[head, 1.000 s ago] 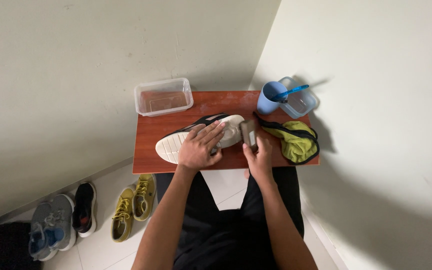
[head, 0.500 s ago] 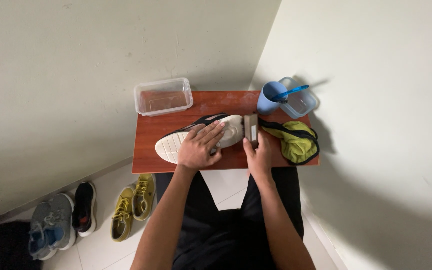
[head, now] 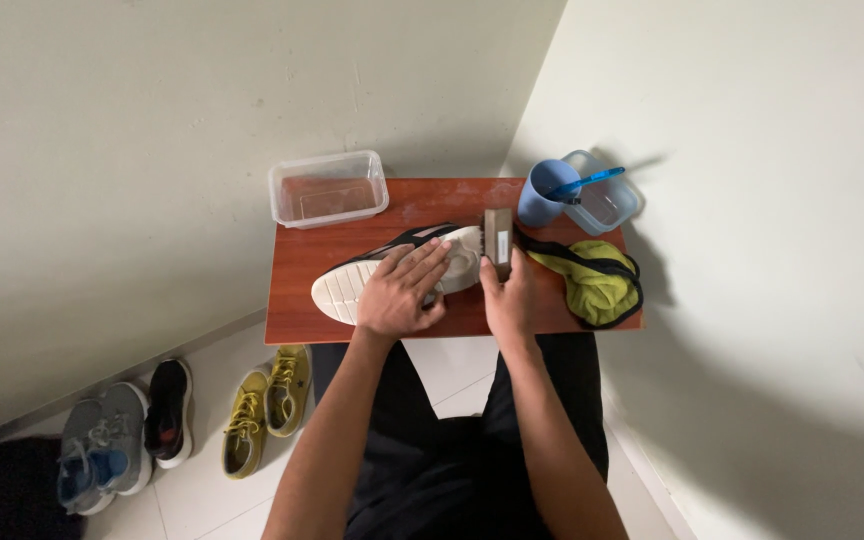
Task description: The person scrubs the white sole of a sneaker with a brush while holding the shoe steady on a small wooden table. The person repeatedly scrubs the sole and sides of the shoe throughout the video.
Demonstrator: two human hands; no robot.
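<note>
Right hand (head: 512, 300): closed around a brown brush (head: 498, 243), pressed to the shoe's end. Left hand (head: 402, 290): flat, fingers spread, pinning the pale-soled shoe (head: 392, 275), which lies sideways mid-table (head: 292, 300). Blue cup (head: 542, 193) at 1 o'clock; clear tub (head: 329, 188) at 11; green cloth (head: 592, 290) at 3.

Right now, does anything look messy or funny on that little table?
Nothing looks spilled or broken. The shoe lies sole-up under the left hand, which is a bit unusual, while the right hand holds a brush against it. A blue toothbrush sticks out of the cup.
</note>
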